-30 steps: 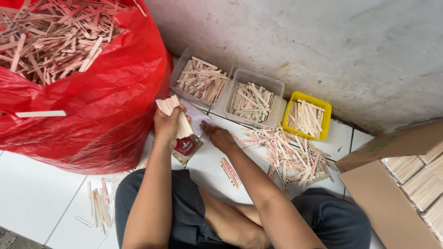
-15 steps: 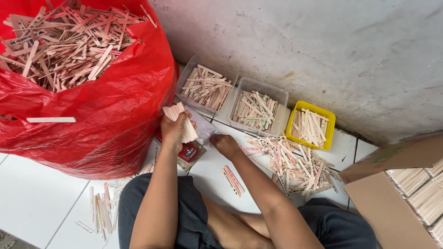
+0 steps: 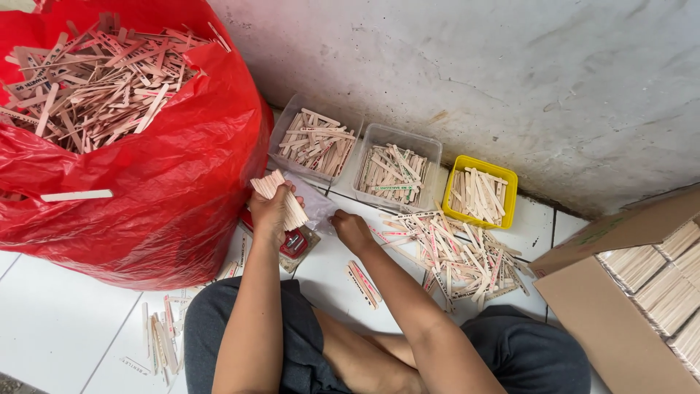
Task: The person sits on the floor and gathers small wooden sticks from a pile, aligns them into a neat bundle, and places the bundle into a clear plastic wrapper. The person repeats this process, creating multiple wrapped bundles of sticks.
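on white floor tiles [image 3: 58, 343], grey wall [image 3: 474, 66]

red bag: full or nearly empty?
Full. The red bag is open at the top, with wooden sticks heaped up to its rim.

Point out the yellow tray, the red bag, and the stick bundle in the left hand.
yellow tray [image 3: 508, 177]: head view, on its right rim.
red bag [image 3: 182, 190]: head view, on its front plastic wall.
stick bundle [image 3: 266, 185]: head view, on the fanned ends above the left hand [image 3: 271, 213].
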